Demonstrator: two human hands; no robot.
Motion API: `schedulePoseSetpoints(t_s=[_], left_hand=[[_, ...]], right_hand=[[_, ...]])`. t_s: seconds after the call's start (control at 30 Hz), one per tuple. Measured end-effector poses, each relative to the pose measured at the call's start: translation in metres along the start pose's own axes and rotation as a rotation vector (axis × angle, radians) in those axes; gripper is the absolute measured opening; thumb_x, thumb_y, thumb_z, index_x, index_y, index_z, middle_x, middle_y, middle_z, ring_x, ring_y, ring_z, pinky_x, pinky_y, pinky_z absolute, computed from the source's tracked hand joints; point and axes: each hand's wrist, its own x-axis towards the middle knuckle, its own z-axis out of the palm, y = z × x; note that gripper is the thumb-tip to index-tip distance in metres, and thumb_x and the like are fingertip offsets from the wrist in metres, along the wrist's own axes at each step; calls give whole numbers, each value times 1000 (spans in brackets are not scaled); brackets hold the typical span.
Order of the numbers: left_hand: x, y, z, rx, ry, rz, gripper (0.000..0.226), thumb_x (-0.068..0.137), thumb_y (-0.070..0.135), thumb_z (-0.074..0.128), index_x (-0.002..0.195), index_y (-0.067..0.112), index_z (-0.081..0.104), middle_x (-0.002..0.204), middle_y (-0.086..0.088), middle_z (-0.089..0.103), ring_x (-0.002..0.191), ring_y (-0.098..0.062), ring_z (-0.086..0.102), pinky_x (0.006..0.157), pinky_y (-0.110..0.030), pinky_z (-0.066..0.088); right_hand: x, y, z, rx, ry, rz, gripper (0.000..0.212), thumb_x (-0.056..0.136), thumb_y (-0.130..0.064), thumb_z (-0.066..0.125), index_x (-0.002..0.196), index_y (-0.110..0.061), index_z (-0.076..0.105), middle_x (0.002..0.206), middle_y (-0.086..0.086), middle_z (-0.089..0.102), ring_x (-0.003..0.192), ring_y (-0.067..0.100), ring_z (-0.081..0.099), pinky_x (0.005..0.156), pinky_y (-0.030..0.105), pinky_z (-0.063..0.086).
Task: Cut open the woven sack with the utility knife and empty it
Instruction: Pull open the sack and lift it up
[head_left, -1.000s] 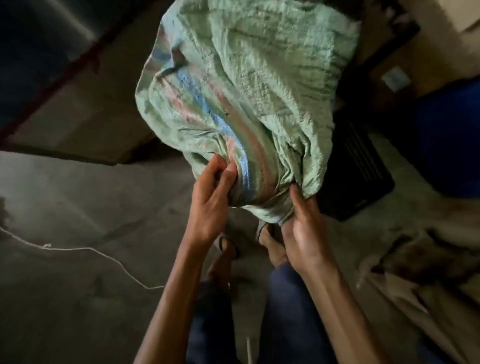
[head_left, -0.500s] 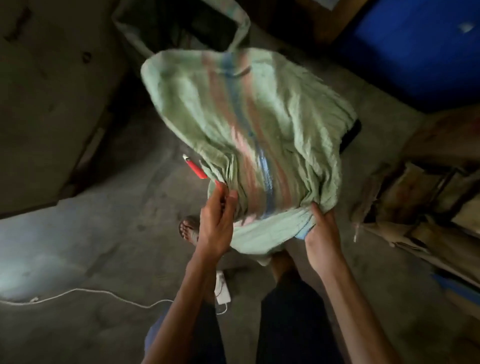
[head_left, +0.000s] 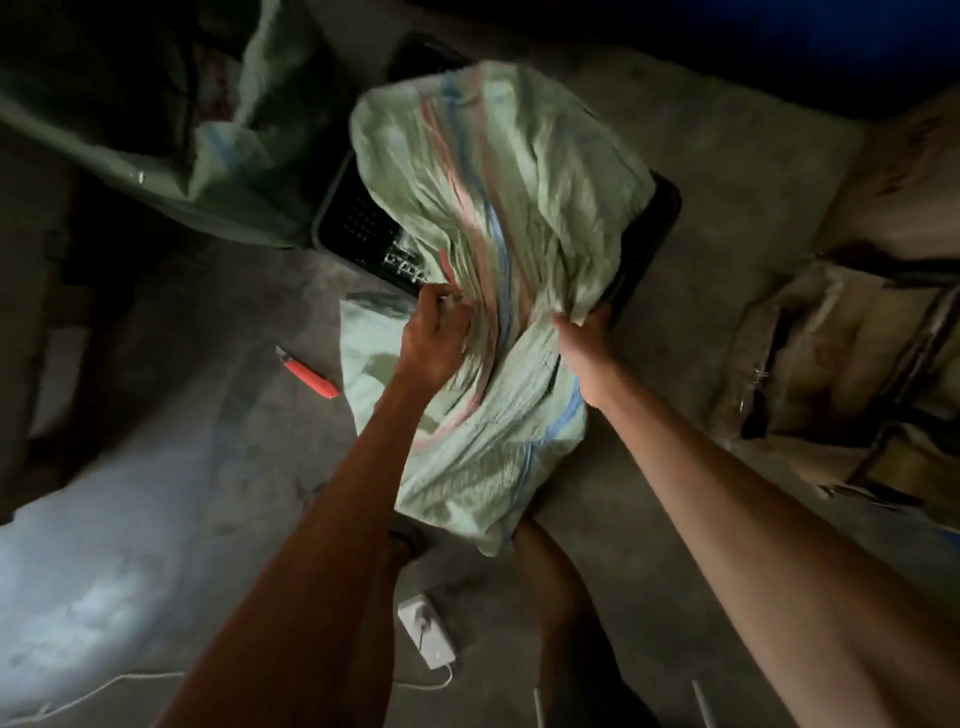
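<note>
My left hand (head_left: 434, 340) is clenched on a bunch of the green striped sack (head_left: 498, 270), and my right hand (head_left: 584, 343) grips its other side. I see the sack draped over a black crate (head_left: 358, 218). The red knife (head_left: 309, 374) lies on the floor (head_left: 208, 415), left of the sack.

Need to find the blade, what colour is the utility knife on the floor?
Red; the utility knife shows in the head view, left of the woven sack.
</note>
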Motion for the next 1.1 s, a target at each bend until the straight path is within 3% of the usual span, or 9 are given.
schedulePoseSetpoints(t_s=[0.1,0.2,0.3,0.47,0.53,0.63,0.8,0.93,1.1], left_hand=[[12,-10,1,194,-106,59,64,97,17,60,153,11,30,139,-17,57,122,-29,58,95,-36,48],[13,-27,-1,513,-149,198,81,96,24,60,159,11,12,166,-15,15,153,-32,19,120,-48,27],[9,-50,3,786,-200,290,78,96,31,55,160,17,14,168,-12,5,155,-31,10,122,-46,23],[24,-101,27,1019,-307,392,78,98,37,47,160,17,6,168,-13,-4,156,-28,-4,125,-47,10],[38,-119,34,1035,-302,425,74,100,39,43,160,19,6,168,-13,-4,156,-28,-3,125,-46,8],[56,-134,40,1052,-247,495,72,98,40,43,160,21,12,168,-13,5,156,-29,2,125,-47,8],[58,-121,24,1025,-270,531,72,95,37,46,159,20,18,167,-13,16,155,-30,13,123,-48,18],[27,-99,-15,923,-200,373,71,94,30,50,158,15,23,166,-17,15,154,-33,14,122,-48,20],[5,-109,-70,895,-212,26,58,93,31,57,147,14,43,150,-15,47,142,-33,36,112,-45,36]], right_hand=[[11,9,-5,-143,101,-154,86,95,-19,63,159,-7,7,162,16,24,147,29,31,117,32,28],[8,34,-8,-458,142,-367,87,93,-22,64,160,-16,9,166,19,8,152,34,20,119,45,30],[14,57,-1,-674,55,-502,79,96,-30,59,160,-20,14,168,18,-3,155,34,10,119,51,28],[55,80,27,-805,-53,-528,67,102,-40,44,159,-15,18,167,19,5,154,36,11,122,47,24],[81,85,41,-813,-123,-464,60,103,-41,39,155,-14,26,163,19,24,150,36,25,118,49,31],[112,87,56,-834,-257,-358,42,105,-38,34,133,-10,48,137,22,54,125,40,54,99,47,45],[105,71,49,-779,-232,-271,45,106,-41,35,132,-9,51,126,23,61,114,40,60,85,37,45],[44,59,28,-866,-21,-393,53,101,-39,48,146,-12,42,145,20,49,134,37,45,110,46,38],[-54,80,27,-836,-42,-258,53,96,-33,56,143,-10,45,137,24,53,125,39,51,102,42,43]])
